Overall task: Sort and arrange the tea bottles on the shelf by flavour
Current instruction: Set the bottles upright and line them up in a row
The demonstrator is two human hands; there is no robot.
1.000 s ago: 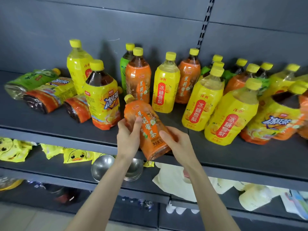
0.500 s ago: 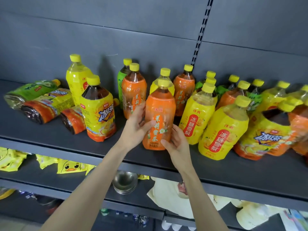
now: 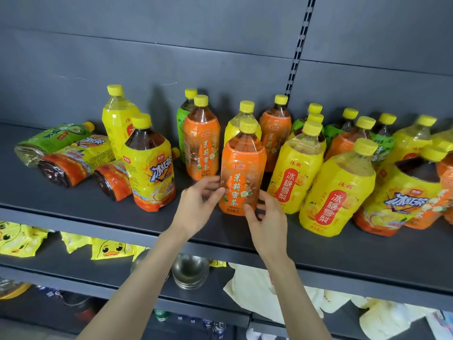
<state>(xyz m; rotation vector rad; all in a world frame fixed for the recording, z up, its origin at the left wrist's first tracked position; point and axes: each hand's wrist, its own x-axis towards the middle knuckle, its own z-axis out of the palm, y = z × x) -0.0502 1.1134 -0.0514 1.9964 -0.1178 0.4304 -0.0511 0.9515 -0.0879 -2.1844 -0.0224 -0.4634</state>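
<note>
An orange-labelled tea bottle (image 3: 241,177) with a yellow cap stands upright near the front of the grey shelf (image 3: 98,200). My left hand (image 3: 199,207) holds its lower left side between thumb and fingertips. My right hand (image 3: 268,218) holds its lower right side, thumb on the front of the label. Two more orange bottles (image 3: 201,143) (image 3: 275,133) stand just behind it. Yellow pear-tea bottles (image 3: 295,168) (image 3: 335,192) stand to its right. An iced-tea bottle (image 3: 149,165) with a yellow and orange label stands to its left.
Three bottles lie on their sides at the far left (image 3: 52,141) (image 3: 76,158) (image 3: 112,180). Green, orange and yellow bottles crowd the back right (image 3: 382,141). The lower shelf holds duck snack packets (image 3: 110,249), steel bowls (image 3: 190,271) and cloths (image 3: 255,288).
The orange bottle went from tilted in the air in front of the shelf to upright on the shelf. Both hands have slid down to its lower part.
</note>
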